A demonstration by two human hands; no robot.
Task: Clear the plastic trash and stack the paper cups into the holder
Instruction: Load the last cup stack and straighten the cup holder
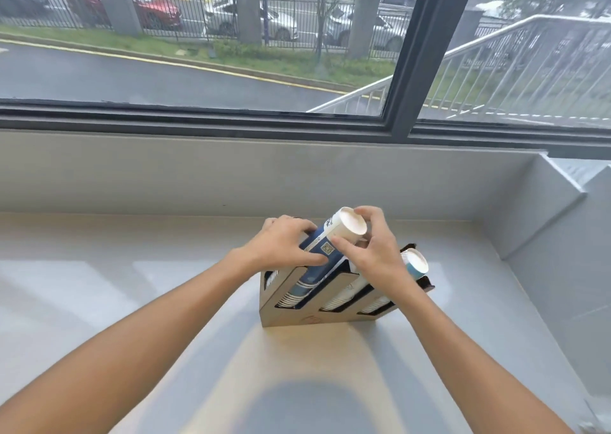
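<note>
A slanted cup holder (297,314) with slotted channels stands on the pale counter in front of me. A long stack of blue and white paper cups (325,245) lies tilted in its left channel, white base end up. My left hand (284,245) grips the middle of that stack. My right hand (373,251) pinches its top end between thumb and fingers. A second cup stack (416,263) with a light blue band sticks out of a channel to the right, partly hidden by my right wrist. No plastic trash is in sight.
The counter (132,284) meets a grey sill wall (231,175) below a large window. A grey boxed corner (542,208) rises at the right, close to the holder.
</note>
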